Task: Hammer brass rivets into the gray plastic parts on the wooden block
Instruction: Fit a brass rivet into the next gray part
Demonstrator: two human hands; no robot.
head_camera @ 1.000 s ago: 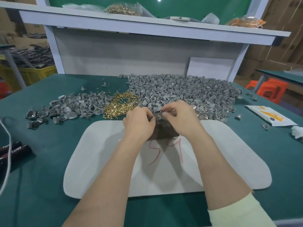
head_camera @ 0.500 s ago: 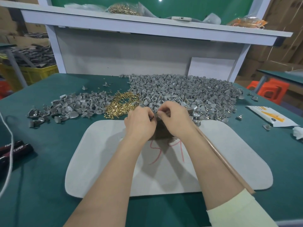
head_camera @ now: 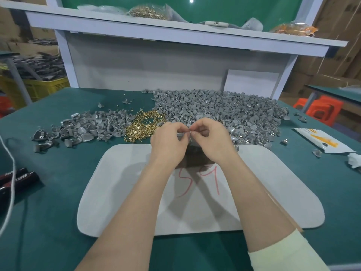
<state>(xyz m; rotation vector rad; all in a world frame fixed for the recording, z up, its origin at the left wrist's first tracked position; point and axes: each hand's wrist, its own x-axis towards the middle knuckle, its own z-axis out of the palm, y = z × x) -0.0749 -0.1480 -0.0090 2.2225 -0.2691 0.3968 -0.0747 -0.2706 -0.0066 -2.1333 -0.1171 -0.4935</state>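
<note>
My left hand (head_camera: pixel 168 142) pinches a gray plastic part (head_camera: pixel 182 134) just above the dark wooden block (head_camera: pixel 192 160), which stands at the far edge of the white mat (head_camera: pixel 121 184). My right hand (head_camera: pixel 214 140) meets it fingertip to fingertip and pinches a small brass rivet (head_camera: pixel 190 131) at the part. Both hands hide most of the block. A wooden handle (head_camera: pixel 283 210) shows along the outside of my right forearm; its head is hidden. Loose brass rivets (head_camera: pixel 143 126) lie in a heap left of the hands.
A large pile of gray parts (head_camera: pixel 224 108) fills the table behind the hands, a smaller pile (head_camera: pixel 86 130) lies at the left. Black grips (head_camera: pixel 17 179) and a white cord (head_camera: pixel 10 173) are at the left edge, a white packet (head_camera: pixel 320 140) at the right.
Both hands stay together over the block, fingertips working slightly higher. The wooden handle has come into view beside my right forearm.
</note>
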